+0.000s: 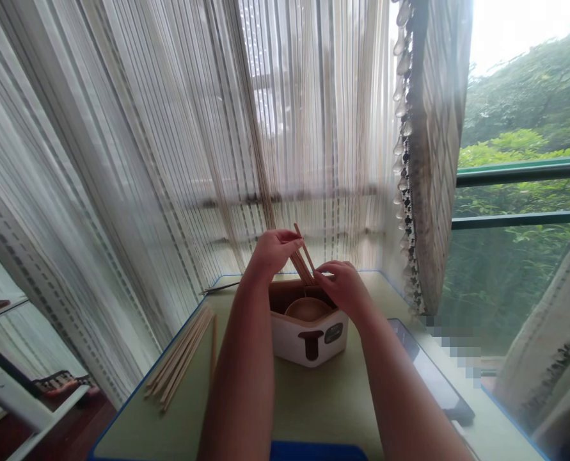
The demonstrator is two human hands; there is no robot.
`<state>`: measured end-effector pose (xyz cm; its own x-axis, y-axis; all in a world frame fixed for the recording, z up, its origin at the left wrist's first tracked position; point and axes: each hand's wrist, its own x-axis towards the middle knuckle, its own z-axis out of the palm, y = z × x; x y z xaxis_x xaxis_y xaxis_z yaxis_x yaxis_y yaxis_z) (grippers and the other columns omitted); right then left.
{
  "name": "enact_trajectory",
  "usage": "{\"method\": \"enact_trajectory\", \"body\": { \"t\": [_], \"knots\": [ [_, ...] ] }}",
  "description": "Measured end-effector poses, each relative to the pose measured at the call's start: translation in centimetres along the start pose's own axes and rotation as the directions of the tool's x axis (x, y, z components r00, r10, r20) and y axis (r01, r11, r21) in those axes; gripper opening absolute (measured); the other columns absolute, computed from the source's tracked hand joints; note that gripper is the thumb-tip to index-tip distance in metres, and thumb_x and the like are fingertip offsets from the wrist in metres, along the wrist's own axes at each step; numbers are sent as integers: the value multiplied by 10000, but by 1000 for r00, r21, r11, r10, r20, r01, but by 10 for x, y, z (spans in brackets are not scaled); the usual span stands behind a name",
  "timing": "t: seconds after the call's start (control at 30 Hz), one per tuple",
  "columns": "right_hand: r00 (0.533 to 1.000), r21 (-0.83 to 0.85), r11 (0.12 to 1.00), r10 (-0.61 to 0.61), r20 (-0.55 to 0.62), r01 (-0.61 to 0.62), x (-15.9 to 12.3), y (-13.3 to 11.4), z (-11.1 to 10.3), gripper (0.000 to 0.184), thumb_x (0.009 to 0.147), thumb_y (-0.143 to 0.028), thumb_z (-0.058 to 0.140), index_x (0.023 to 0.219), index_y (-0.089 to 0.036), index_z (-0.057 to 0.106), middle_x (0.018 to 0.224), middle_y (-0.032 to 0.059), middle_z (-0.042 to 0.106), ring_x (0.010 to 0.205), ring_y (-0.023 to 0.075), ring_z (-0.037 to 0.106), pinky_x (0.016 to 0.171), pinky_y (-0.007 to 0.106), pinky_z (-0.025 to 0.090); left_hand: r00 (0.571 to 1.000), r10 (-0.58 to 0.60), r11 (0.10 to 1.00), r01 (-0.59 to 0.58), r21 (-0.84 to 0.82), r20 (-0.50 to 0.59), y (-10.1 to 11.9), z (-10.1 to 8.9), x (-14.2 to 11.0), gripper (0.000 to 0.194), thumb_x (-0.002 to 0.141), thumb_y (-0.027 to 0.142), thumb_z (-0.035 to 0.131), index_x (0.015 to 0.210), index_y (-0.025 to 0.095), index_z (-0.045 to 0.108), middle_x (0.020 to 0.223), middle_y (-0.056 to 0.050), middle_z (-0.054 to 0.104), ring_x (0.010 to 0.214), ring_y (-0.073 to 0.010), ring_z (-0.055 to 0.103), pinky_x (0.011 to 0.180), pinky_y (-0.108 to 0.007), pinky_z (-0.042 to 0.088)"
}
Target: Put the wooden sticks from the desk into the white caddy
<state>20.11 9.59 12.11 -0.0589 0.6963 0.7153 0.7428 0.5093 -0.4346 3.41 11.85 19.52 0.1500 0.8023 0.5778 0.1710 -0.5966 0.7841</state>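
Note:
A white box (pixel 308 342) with a brown inside stands in the middle of the green table (pixel 308 403). A round wooden bowl (pixel 308 308) lies in it. My left hand (pixel 272 251) is closed on a bundle of wooden chopsticks (pixel 304 259) that stand tilted in the back of the box. My right hand (pixel 345 287) pinches the lower part of the same bundle, just above the box's rim.
Several loose chopsticks (pixel 182 358) lie in a row near the table's left edge. A dark thin stick (pixel 220 288) rests at the back left. A black phone (pixel 431 374) lies on the right side. Striped curtains (pixel 169 160) hang close behind the table.

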Motion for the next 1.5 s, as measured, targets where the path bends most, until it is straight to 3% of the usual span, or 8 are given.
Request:
{"method": "enact_trajectory", "body": {
  "t": [0.13, 0.33, 0.53, 0.77, 0.97, 1.17, 1.5],
  "knots": [
    [996, -25, 999, 26, 83, -24, -2, 1, -1, 140, 750, -288, 556, 743, -235, 685, 798, 35, 658, 757, 167, 565, 753, 320, 412, 1000, -7, 997, 5, -73, -20, 0, 0, 0, 297, 639, 351, 673, 852, 144, 677, 818, -74, 681, 741, -159, 608, 718, -300, 466],
    [1000, -23, 1000, 4, 5, -4, -3, -5, -2, 147, 757, -289, 553, 830, -253, 676, 862, 27, 659, 847, 185, 554, 806, 344, 403, 999, -40, 999, 40, -10, 33, 3, -3, -2, 265, 616, 350, 688, 785, 146, 694, 743, -55, 676, 704, -154, 593, 706, -296, 459],
    [997, -33, 999, 38, 67, -36, -4, -1, 0, 130, 747, -283, 554, 747, -232, 674, 777, 35, 656, 743, 172, 571, 729, 317, 428, 995, -96, 994, 95, 51, 18, 4, -7, -5, 296, 635, 391, 662, 834, 175, 701, 772, -60, 680, 694, -155, 586, 638, -281, 446],
    [999, -36, 999, 34, 26, -33, -5, -3, -1, 151, 760, -305, 532, 773, -245, 671, 803, 34, 658, 759, 175, 568, 731, 321, 423, 991, -128, 992, 128, 20, 34, 7, -8, -5, 286, 636, 392, 662, 823, 180, 706, 784, -67, 682, 691, -153, 588, 581, -252, 445],
    [999, -42, 999, 26, 36, -25, -5, -2, -3, 146, 749, -234, 525, 750, -246, 671, 793, 25, 659, 772, 173, 556, 744, 318, 415, 977, -163, 983, 173, -68, 137, 6, -12, -7, 331, 569, 304, 729, 857, 144, 689, 786, -78, 675, 734, -177, 613, 654, -308, 505],
    [999, -47, 999, 12, 34, -11, -5, 0, -1, 154, 768, -314, 531, 751, -245, 668, 787, 35, 653, 752, 176, 558, 715, 318, 420, 982, -153, 980, 165, -110, 107, 0, -11, -5, 252, 564, 241, 731, 789, 136, 687, 704, -63, 662, 695, -171, 620, 676, -346, 530],
    [999, -48, 999, 17, 52, -14, -5, 2, 1, 152, 760, -307, 532, 734, -243, 668, 751, 30, 644, 722, 172, 569, 700, 307, 422, 983, -146, 985, 155, -70, 111, 0, -12, -5, 222, 589, 224, 714, 789, 137, 676, 709, -63, 654, 700, -169, 618, 657, -335, 530]
  ]
}}
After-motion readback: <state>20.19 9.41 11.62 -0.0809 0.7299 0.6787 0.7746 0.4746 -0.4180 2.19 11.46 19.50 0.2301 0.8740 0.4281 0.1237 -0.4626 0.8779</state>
